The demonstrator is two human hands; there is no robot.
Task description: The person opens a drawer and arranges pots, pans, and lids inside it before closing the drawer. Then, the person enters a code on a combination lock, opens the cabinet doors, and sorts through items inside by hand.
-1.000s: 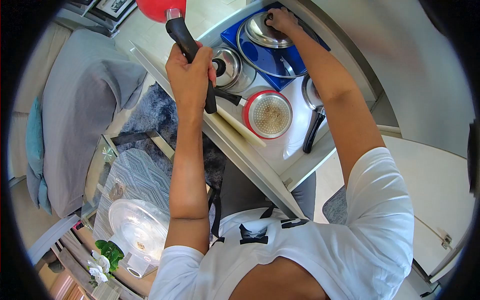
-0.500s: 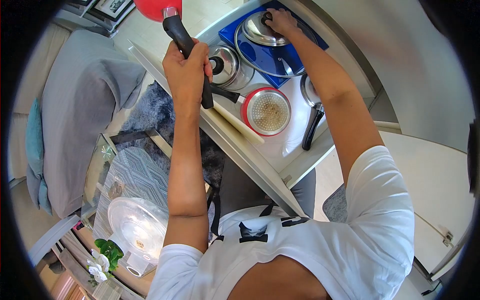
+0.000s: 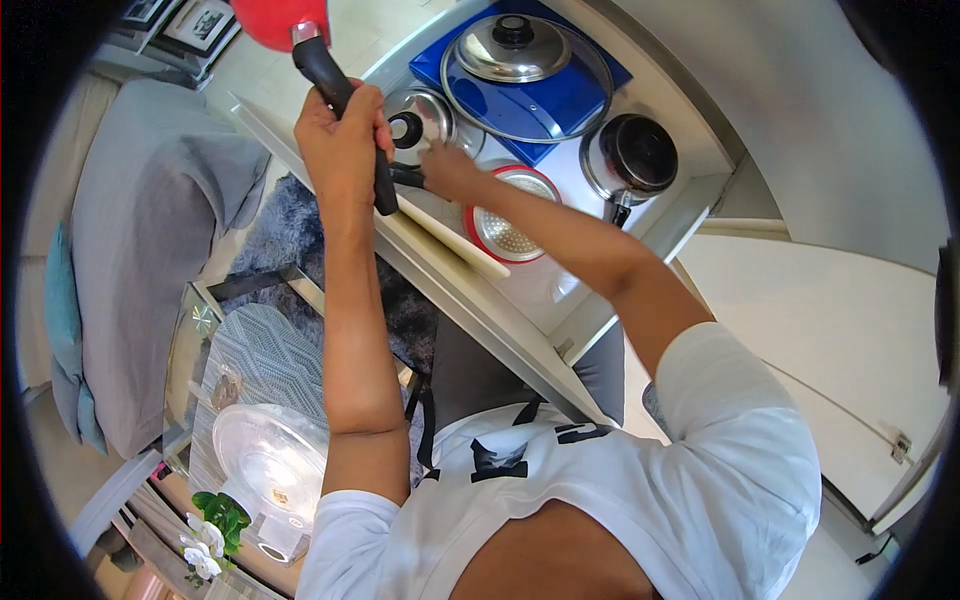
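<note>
My left hand is closed around the long black handle of a red pan, holding it up past the drawer's far left edge. The pan's body is partly out of view. My right hand, smeared by motion, is over the black handle of a small red-rimmed pan lying bottom up in the drawer. Whether the fingers grip that handle I cannot tell; my forearm covers part of the pan. Beside the hand stands a steel pot with a black-knobbed lid.
The open drawer also holds a steel lid, a large glass lid, a blue box and a dark-bottomed saucepan. A cream board leans by the front wall. A glass table is at left.
My right hand has left the steel lid's knob and moved left and down to the small pan's handle. The steel lid rests on the glass lid. My left hand keeps the red pan raised.
</note>
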